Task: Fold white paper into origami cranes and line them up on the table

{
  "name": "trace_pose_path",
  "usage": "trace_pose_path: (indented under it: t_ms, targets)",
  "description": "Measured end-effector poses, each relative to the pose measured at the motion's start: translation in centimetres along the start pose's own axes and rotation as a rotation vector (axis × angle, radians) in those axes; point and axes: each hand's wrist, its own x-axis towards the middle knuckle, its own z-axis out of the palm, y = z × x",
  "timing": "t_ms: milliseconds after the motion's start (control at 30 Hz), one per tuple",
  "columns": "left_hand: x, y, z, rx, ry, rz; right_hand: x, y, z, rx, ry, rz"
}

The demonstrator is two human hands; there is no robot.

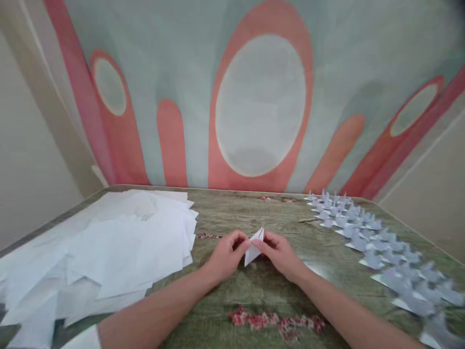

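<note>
One folded white paper piece (251,254) in head view, held between both hands, pointed end up, tilted. Left hand (225,254) pinches its left side, thumb against fingers; right hand (282,252) pinches its upper right the same way. Wood-grain table (214,310) underneath, carrying: wide messy pile of white sheets (152,242) left of left hand; rows of small folded paper figures (358,242) right of right hand. Printed pink flowers (259,320) nearer than both hands.
</note>
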Motion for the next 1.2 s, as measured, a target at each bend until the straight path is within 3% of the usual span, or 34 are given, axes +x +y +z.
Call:
trace_pose_path:
  t_ms: [133, 233, 433, 767, 933, 1033, 1200]
  targets:
    - [-0.7, 0.1, 0.2, 0.055, 0.080, -0.003, 0.0, 0.1, 0.2, 0.021, 0.028, 0.008]
    - [-1.2, 0.7, 0.2, 0.200, 0.145, 0.112, 0.1, 0.0, 0.4, 0.018, 0.082, 0.023]
    - [-1.5, 1.3, 0.1, 0.358, 0.093, 0.260, -0.3, -0.1, 1.2, 0.030, 0.107, 0.046]
    - [-1.0, 0.7, 0.0, 0.251, 0.122, 0.237, -0.5, -0.1, 1.3, 0.044, 0.080, -0.016]
    - [-1.0, 0.3, 0.2, 0.210, 0.132, 0.155, -0.4, -0.4, 1.2, 0.176, 0.120, -0.001]
    - [-1.2, 0.4, 0.3, 0.134, 0.096, 0.097, -0.4, -0.6, 1.0, 0.215, 0.138, 0.016]
    - [-1.4, 1.2, 0.3, 0.135, 0.004, 0.125, -0.4, -0.9, 1.0, 0.130, 0.148, 0.016]
